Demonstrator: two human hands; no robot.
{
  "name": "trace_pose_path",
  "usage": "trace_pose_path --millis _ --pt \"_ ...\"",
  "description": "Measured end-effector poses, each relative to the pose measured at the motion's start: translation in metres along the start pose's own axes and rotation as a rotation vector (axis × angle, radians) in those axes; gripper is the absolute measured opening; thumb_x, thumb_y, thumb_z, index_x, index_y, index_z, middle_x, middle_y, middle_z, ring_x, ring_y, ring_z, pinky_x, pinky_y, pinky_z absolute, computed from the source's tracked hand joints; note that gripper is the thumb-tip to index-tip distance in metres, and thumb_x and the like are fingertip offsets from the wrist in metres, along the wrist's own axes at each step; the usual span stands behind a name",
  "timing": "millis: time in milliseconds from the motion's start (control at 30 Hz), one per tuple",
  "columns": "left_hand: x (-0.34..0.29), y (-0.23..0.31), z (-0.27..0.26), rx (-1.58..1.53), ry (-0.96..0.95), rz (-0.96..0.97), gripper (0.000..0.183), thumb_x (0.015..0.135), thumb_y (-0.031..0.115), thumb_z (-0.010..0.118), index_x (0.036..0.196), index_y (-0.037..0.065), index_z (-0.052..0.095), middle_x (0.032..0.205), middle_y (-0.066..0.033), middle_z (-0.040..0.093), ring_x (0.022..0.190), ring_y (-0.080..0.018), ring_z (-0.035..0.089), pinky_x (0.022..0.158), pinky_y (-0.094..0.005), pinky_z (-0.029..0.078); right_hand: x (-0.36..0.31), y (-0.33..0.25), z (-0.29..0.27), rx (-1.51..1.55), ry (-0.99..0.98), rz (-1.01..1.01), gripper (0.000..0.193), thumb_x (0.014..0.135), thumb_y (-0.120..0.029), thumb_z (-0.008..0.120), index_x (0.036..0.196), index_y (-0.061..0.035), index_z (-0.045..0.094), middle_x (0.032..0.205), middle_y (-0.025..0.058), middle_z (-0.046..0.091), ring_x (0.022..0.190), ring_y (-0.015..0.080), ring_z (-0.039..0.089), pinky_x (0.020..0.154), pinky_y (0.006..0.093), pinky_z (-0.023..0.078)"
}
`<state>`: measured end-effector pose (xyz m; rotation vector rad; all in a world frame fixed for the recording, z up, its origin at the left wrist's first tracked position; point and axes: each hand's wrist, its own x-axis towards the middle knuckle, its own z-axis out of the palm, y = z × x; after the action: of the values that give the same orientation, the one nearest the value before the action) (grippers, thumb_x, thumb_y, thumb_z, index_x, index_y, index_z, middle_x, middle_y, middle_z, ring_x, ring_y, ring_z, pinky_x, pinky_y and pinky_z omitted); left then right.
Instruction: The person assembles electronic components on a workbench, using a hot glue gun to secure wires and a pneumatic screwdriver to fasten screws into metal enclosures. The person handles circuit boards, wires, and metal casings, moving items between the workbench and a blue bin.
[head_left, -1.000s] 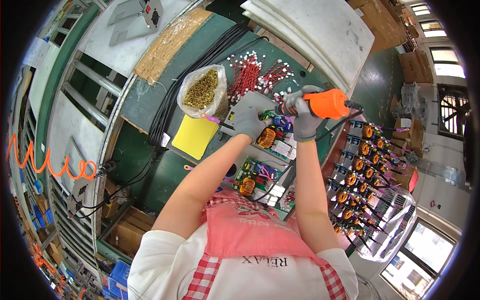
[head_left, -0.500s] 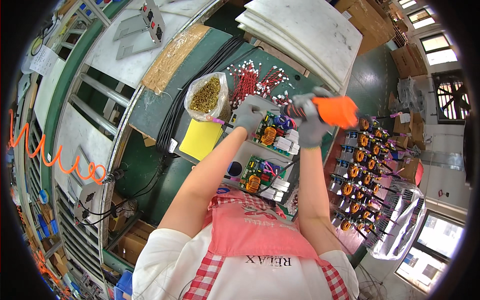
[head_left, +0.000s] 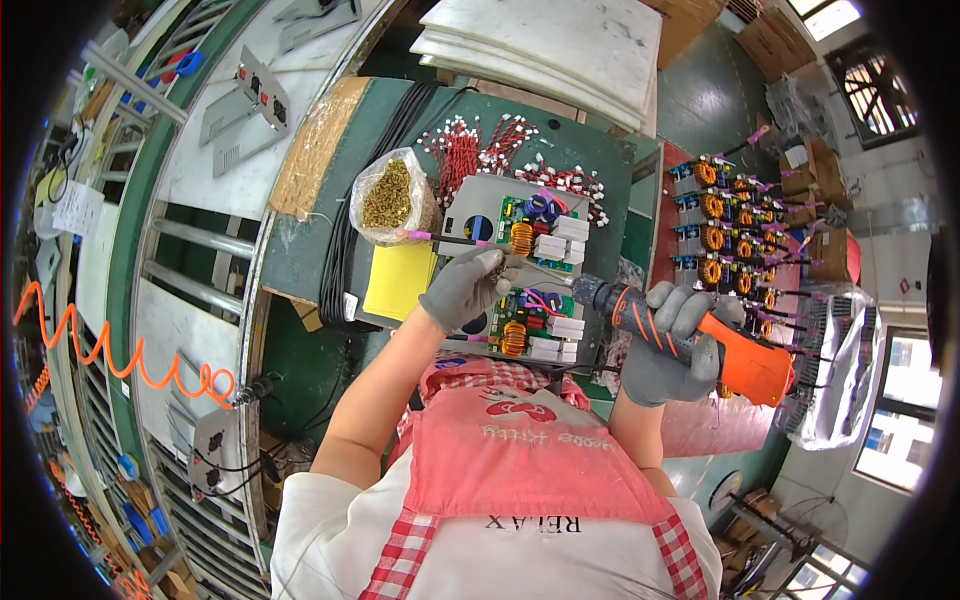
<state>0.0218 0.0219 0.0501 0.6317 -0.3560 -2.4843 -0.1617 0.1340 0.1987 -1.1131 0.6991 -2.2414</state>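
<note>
My right hand [head_left: 672, 345], in a grey glove, is wrapped round an orange-and-black cordless screwdriver [head_left: 745, 362]. Its long bit points left, toward my left hand [head_left: 466, 290]. That gloved hand is closed in a pinch by the bit's tip; what lies between the fingertips is too small to make out. Both hands are over a grey metal panel [head_left: 468, 200]. On the panel sit a far circuit board [head_left: 508, 212] and a near circuit board [head_left: 497, 328], each with a copper coil and white blocks. A dark cable with purple ends [head_left: 455, 239] reaches the far board.
Left of the panel stand a bag of brass-coloured screws [head_left: 388, 198] and yellow sheets [head_left: 398, 280]. Red wires with white connectors [head_left: 455, 150] lie beyond, beside black cables [head_left: 345, 220]. Several finished-looking boards [head_left: 712, 238] are lined up at right. White slabs [head_left: 540, 45] are stacked at the back.
The screwdriver has come down and right from above the far board, turning so its bit shows. My left hand has moved down and slightly left, from the panel's far part to between the boards.
</note>
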Motion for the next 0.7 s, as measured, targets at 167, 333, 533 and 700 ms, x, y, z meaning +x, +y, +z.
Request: trace_pose_path --millis 167,333,533,700 --pt "-0.007 -0.016 0.002 -0.031 -0.066 -0.087 0.022 0.095 0.024 0.056 0.107 0.006 0.054 0.085 -0.0016 0.051 0.071 -0.0088 0.05 0.059 -0.0203 0.043 -0.016 -0.003 -0.004 0.007 0.046 0.016 0.043 0.078 -0.016 0.057 0.12 -0.0127 0.048 0.068 0.0013 0.047 0.063 0.0162 0.049 0.073 0.0383 0.043" --pt "-0.009 -0.019 0.0 -0.136 -0.131 -0.175 0.022 0.093 0.024 0.06 0.102 0.004 0.055 0.082 -0.0002 0.048 0.068 -0.0075 0.043 0.058 -0.0195 0.042 -0.023 -0.005 -0.004 0.012 0.11 0.016 0.041 0.077 -0.016 0.058 0.117 -0.0127 0.048 0.067 0.0011 0.047 0.062 0.0161 0.047 0.072 0.0385 0.043" --pt "-0.009 -0.019 0.001 -0.235 -0.126 -0.236 0.02 0.093 0.018 0.059 0.103 0.001 0.057 0.082 -0.0002 0.053 0.067 -0.0065 0.042 0.057 -0.0188 0.042 -0.026 -0.008 -0.006 -0.005 0.139 0.008 0.038 0.077 -0.015 0.057 0.114 -0.0121 0.047 0.067 0.0012 0.046 0.062 0.0162 0.047 0.072 0.0388 0.043" --pt "-0.003 -0.029 0.005 -0.201 -0.057 -0.235 0.02 0.094 0.019 0.057 0.106 0.003 0.059 0.086 -0.0025 0.059 0.067 -0.0072 0.045 0.057 -0.0199 0.043 -0.028 -0.009 -0.013 -0.03 0.191 0.003 0.039 0.077 -0.014 0.057 0.114 -0.0109 0.046 0.068 0.0029 0.048 0.063 0.0165 0.047 0.073 0.0392 0.044"
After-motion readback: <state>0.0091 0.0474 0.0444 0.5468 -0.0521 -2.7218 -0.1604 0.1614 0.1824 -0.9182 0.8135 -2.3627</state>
